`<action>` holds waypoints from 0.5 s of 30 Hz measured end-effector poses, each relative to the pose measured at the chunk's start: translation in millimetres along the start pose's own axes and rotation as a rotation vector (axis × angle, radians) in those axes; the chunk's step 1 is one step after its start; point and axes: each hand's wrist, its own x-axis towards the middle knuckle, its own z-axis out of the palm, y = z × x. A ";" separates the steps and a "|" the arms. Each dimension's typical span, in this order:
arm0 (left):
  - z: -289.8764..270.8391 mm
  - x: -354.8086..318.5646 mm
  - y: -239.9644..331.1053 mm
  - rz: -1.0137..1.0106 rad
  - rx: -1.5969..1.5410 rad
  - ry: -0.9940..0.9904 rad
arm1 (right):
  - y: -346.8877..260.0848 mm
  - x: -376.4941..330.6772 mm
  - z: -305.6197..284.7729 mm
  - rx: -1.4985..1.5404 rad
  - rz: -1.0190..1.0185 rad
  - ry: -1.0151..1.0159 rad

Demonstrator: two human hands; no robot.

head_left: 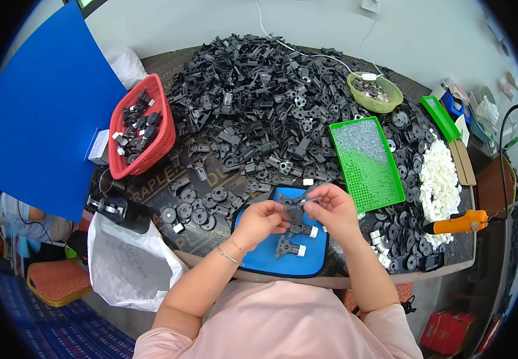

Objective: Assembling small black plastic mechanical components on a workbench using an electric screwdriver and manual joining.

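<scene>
Over a blue mat (256, 258), both my hands meet at a dark grey plastic part (295, 211). My left hand (260, 225) pinches its left side with closed fingers, while my right hand (337, 214) grips it from the right between thumb and fingers. Motion blurs the part somewhat, and my fingertips cover some of it. Just below, on the mat, lie a black part with a white end piece (302, 230) and a similar black part (286, 247), also with a white end.
A large heap of black plastic parts (253, 90) fills the back. At right are a green tray (400, 194) of small metal pieces, black wheels (394, 224), white pieces (438, 179) and an orange power screwdriver (465, 222). Left stand a red basket (166, 131), tape dispenser (130, 215) and plastic bag (121, 263).
</scene>
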 end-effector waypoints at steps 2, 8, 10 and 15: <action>1.4 -1.3 -0.9 0.071 0.170 0.039 | 4.3 5.2 -11.2 0.046 -0.001 0.132; 11.7 1.1 12.7 0.572 0.922 0.208 | 3.2 -2.3 -49.6 0.268 -0.127 0.476; 17.8 17.7 13.3 0.789 1.060 0.166 | 5.4 -10.2 -53.6 0.264 -0.117 0.459; 45.3 65.6 14.7 0.862 1.214 -0.019 | 10.8 -29.9 -59.2 0.202 -0.104 0.476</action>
